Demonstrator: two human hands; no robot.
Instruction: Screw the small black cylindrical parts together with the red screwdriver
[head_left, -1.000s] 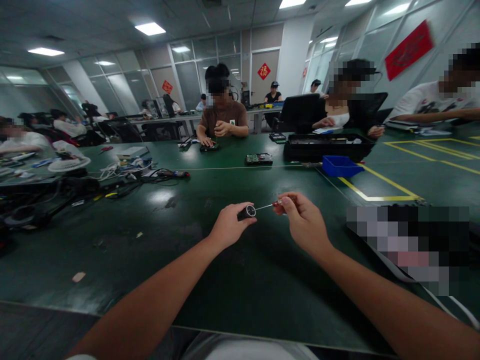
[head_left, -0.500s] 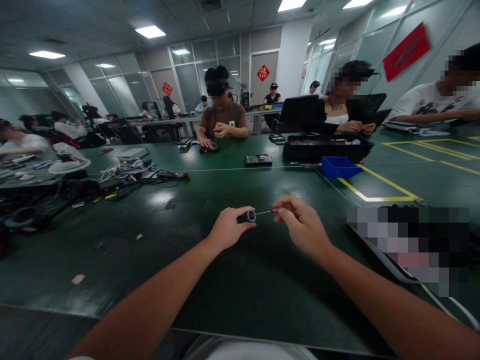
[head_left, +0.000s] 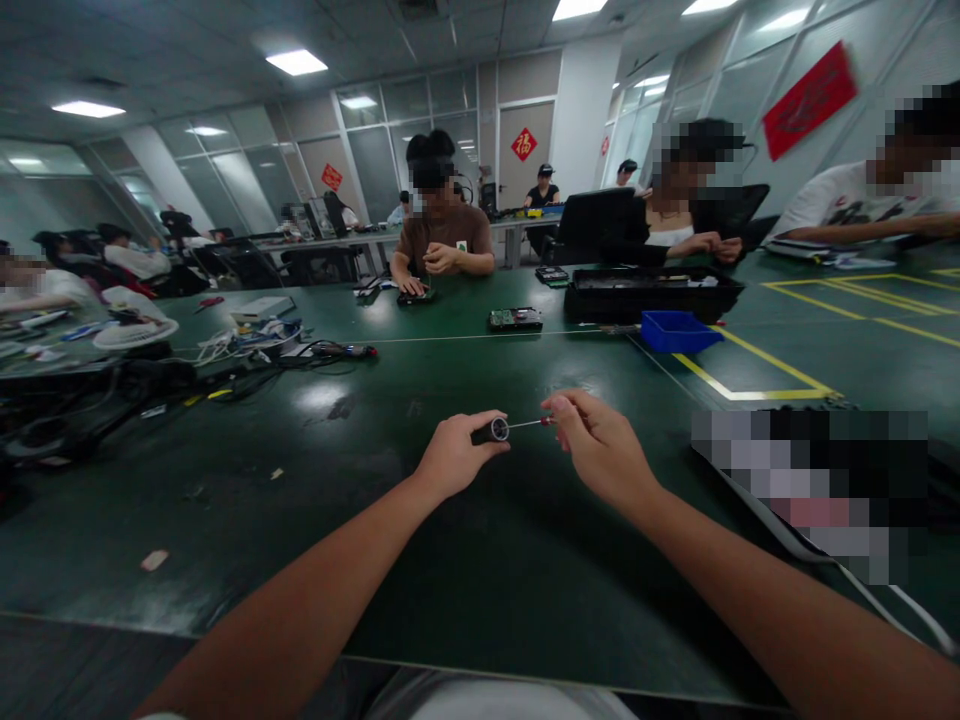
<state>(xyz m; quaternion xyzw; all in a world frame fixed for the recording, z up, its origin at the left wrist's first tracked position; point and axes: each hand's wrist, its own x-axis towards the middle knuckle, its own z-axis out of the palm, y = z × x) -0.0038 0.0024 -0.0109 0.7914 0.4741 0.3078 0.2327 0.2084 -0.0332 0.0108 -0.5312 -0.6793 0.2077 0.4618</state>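
My left hand (head_left: pixel 459 455) is closed around a dark cylindrical part (head_left: pixel 491 431) whose round, silver-rimmed end faces right. A screwdriver (head_left: pixel 529 424) with a thin metal shaft and a red collar is pinched in my right hand (head_left: pixel 596 440). Its tip meets the round end of the cylinder; whether it sits in a screw is too small to tell. My fingers hide most of the screwdriver's handle. Both hands are above the green table (head_left: pixel 480 580), near its front edge.
Cables (head_left: pixel 300 350) and loose parts cover the left side. Ahead are a green circuit board (head_left: pixel 515 318), a black tray (head_left: pixel 652 295) and a blue bin (head_left: pixel 679 331). A blurred-out device (head_left: pixel 810 490) lies at right, with a white cable. Across the table sits a person (head_left: pixel 448 230) handling a part.
The view has shifted very slightly. Both hands keep the same hold, and the screwdriver stays at the cylinder's end.
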